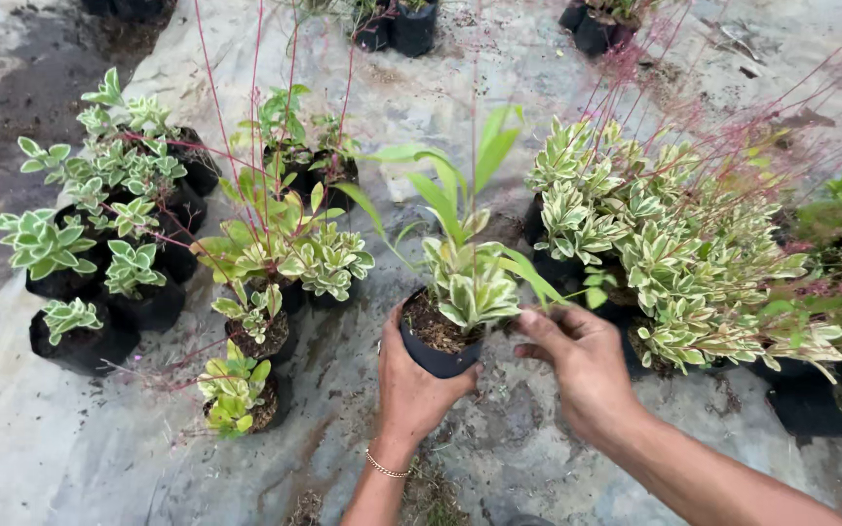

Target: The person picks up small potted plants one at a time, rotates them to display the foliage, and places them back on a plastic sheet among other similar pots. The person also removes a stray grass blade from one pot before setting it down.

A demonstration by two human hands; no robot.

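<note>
While the left hand (411,385) grips the black nursery pot (436,356), the right hand (582,356) pinching a leaf (528,278) could tear it or tip soil (431,326) out.

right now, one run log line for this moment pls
left hand: grips black pot | right hand: pinching plant leaf | plant: variegated, upright | around: potted plants on ground

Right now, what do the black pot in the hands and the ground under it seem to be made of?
The black pot, held by the left hand, looks like thin soft plastic, perhaps a nursery grow bag: matte, with a slightly uneven rim. The ground looks like a grey plastic sheet or worn concrete, dirt-stained; the view cannot settle which.
</note>
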